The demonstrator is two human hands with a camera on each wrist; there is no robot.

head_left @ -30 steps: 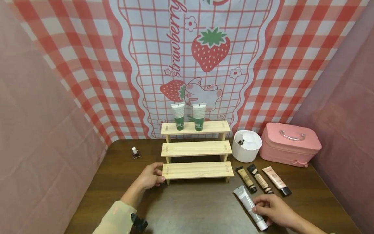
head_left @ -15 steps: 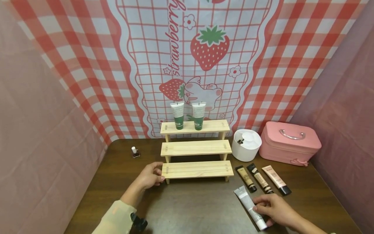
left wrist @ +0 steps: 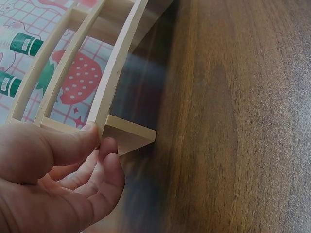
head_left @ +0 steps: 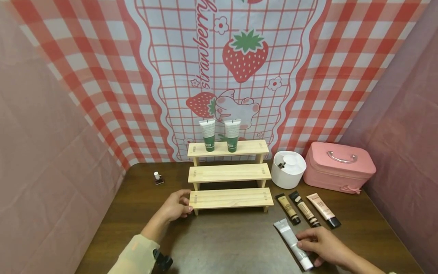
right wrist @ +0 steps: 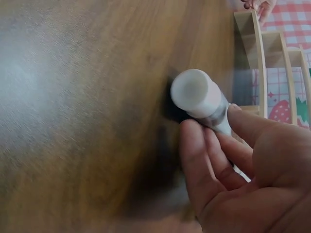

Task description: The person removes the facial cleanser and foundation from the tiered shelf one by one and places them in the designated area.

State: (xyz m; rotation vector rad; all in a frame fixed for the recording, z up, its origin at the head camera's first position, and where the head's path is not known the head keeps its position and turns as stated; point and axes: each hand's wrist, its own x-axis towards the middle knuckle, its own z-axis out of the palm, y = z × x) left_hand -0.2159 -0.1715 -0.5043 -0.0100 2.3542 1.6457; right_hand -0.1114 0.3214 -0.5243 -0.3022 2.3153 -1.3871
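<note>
My left hand pinches the left end of a three-step wooden display rack at its lowest shelf. The left wrist view shows the thumb on the shelf's edge with curled fingers below. My right hand holds a silver-grey squeeze tube by its side, between thumb and fingers. The tube's white cap points toward the right wrist camera. On the top shelf, two green-and-white squeeze tubes stand upright on their caps.
Several cosmetic tubes lie side by side right of the rack. Behind them are a round white container and a pink case with a metal handle. A small dark nail polish bottle stands at the left. Checked cloth hangs behind the table.
</note>
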